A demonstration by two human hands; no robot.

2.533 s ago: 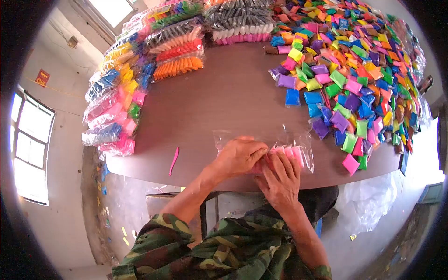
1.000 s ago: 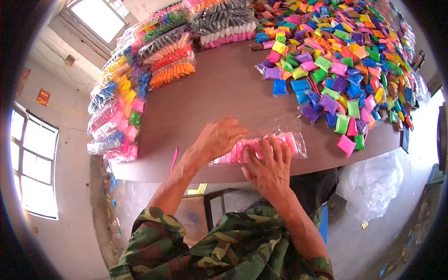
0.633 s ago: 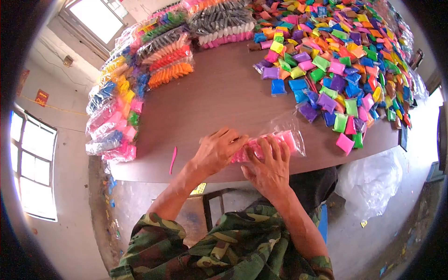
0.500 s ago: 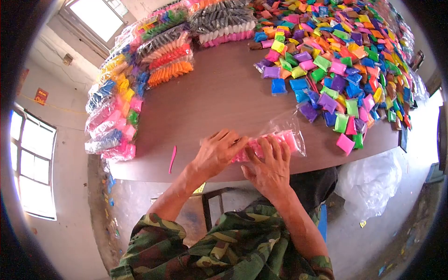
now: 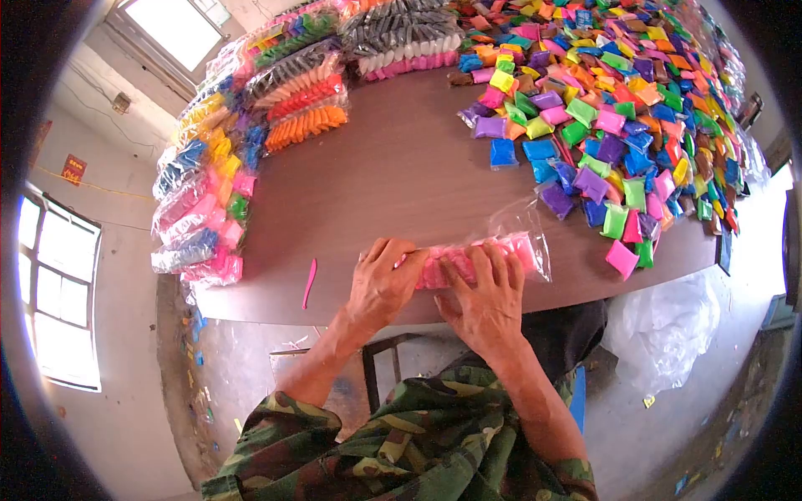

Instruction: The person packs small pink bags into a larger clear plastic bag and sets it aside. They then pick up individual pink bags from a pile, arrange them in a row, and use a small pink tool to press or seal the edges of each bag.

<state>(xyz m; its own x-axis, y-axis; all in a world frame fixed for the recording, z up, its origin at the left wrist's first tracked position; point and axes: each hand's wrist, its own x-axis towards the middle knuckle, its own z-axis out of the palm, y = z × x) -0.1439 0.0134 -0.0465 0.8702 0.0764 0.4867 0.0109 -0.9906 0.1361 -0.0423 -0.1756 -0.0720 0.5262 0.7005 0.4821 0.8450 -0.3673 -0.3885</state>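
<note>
"Any writing you can read?"

"None. The small red rectangular sheet [image 5: 73, 169] on the pale wall [image 5: 125, 275] carries yellowish marks (too small to make out as words)."

"And the hands?"

"The left hand [image 5: 383, 280] has its fingers curled, closed on the left end of a clear plastic bag filled with a row of pink packets [image 5: 522, 250]. The right hand [image 5: 487, 305] lies palm down over the same bag, open, fingers spread and pointing away from the body. Both forearms reach forward from camouflage sleeves."

"Where is that bag?"

"On the brown, smooth-topped table [image 5: 376, 175], near its front edge, with a loose transparent end sticking out to the right. A slim pink stick [image 5: 310, 284] lies well left of the left hand; a heap of small many-coloured packets [image 5: 618, 117] spreads beyond, on the right."
</note>
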